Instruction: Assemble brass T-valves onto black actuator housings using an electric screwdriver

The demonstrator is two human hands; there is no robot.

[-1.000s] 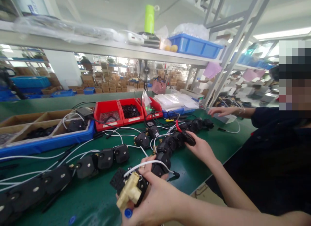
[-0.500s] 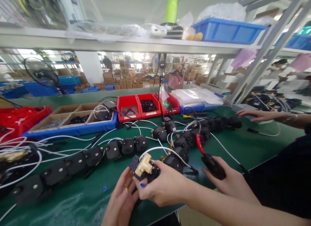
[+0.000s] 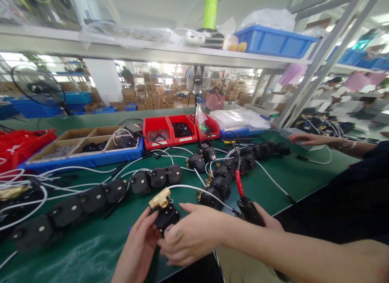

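Both my hands hold one solenoid valve (image 3: 165, 217) just above the green table (image 3: 273, 181) near its front edge. It has a black body with a brass fitting (image 3: 159, 198) on top. My left hand (image 3: 136, 246) comes up from below, fingertips closed on the valve's left side. My right hand (image 3: 188, 234) reaches in from the right, fingers pressed on its right side. A white wire (image 3: 194, 189) arcs from the valve to the right.
Beside my right arm another person's hand (image 3: 269, 223) grips a black and red tool (image 3: 246, 205); their other hand (image 3: 304, 139) rests further back. Rows of black valves (image 3: 91, 198) with white wires cross the table. Red bins (image 3: 170, 131) and a blue tray (image 3: 91, 159) stand behind.
The valve has been turned so its brass fitting now points up, and my left hand has closed on it. The other person's hand with the tool has drawn nearer to me.
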